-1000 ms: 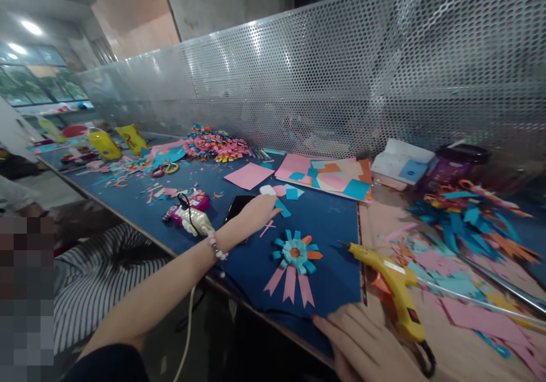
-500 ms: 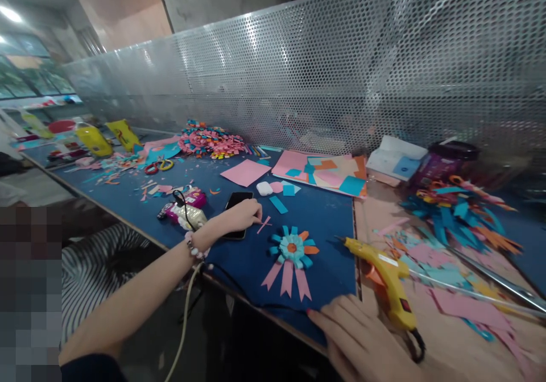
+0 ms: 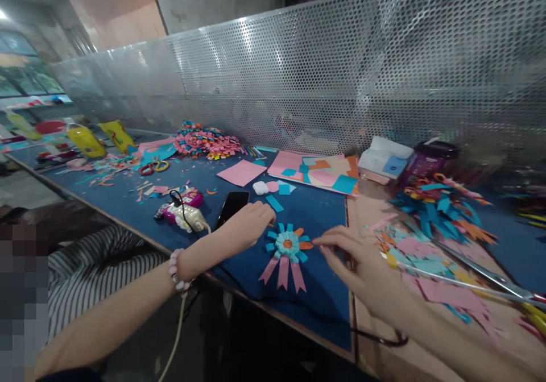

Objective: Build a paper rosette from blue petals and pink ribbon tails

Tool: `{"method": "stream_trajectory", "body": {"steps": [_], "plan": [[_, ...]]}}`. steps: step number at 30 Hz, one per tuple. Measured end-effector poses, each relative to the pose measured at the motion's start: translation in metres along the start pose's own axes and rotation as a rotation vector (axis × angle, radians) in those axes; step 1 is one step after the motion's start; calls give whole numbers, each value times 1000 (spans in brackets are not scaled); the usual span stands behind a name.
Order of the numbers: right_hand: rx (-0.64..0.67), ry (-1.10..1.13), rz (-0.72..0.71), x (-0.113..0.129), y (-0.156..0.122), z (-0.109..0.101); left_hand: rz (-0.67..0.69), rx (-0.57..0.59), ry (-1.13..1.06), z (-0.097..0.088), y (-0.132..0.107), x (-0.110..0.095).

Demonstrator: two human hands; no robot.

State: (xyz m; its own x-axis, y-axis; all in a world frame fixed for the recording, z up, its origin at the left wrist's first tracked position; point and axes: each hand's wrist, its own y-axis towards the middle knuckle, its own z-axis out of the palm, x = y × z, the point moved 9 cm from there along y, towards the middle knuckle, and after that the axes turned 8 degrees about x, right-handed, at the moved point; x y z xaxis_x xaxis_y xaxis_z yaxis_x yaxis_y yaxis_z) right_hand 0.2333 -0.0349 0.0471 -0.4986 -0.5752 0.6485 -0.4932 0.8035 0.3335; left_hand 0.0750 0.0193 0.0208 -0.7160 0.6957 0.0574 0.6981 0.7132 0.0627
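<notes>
A paper rosette [image 3: 287,248] of blue petals, an orange centre and three pink ribbon tails lies on the blue mat [image 3: 324,211]. My left hand [image 3: 249,223] rests just left of it with the fingers curled in; what they hold is hidden. My right hand [image 3: 356,257] reaches in from the right, fingers stretched and apart, fingertips at the rosette's orange petal. A black phone [image 3: 232,204] lies behind my left hand. Only a yellow tip of the glue gun [image 3: 390,260] shows past my right hand.
A white glue gun [image 3: 187,216] and a white case [image 3: 260,187] lie nearby. Pink paper [image 3: 242,173], a stack of coloured sheets [image 3: 318,171], scissors [image 3: 156,167] and paper scraps [image 3: 443,211] cover the table. A perforated metal screen [image 3: 341,69] closes the back. A person in stripes [image 3: 98,268] sits left.
My left hand drew back from the far pink pieces, closed over a small pink cross, and came beside the rosette. My right hand left the table edge and reached to the rosette, covering the yellow glue gun.
</notes>
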Motion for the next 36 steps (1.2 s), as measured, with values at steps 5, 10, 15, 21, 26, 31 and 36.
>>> {"method": "stream_trajectory", "body": {"steps": [5, 10, 15, 21, 26, 31, 36], "plan": [[310, 479, 288, -24, 27, 29, 275, -274, 146, -29, -20, -56], [431, 709, 416, -23, 19, 56, 385, -405, 179, -41, -37, -76], [444, 842, 519, -20, 7, 66, 445, -471, 111, -48, -47, -84], [485, 849, 500, -14, -1, 67, 342, -302, -357, -39, -44, -74], [531, 809, 470, -13, 1, 62, 76, 3, -975, -12, -28, -43], [551, 790, 464, -13, 6, 60, 20, 180, -1341, 9, -23, -32], [554, 798, 453, -13, 7, 63, 25, 263, -1461, 15, -23, -35]]}}
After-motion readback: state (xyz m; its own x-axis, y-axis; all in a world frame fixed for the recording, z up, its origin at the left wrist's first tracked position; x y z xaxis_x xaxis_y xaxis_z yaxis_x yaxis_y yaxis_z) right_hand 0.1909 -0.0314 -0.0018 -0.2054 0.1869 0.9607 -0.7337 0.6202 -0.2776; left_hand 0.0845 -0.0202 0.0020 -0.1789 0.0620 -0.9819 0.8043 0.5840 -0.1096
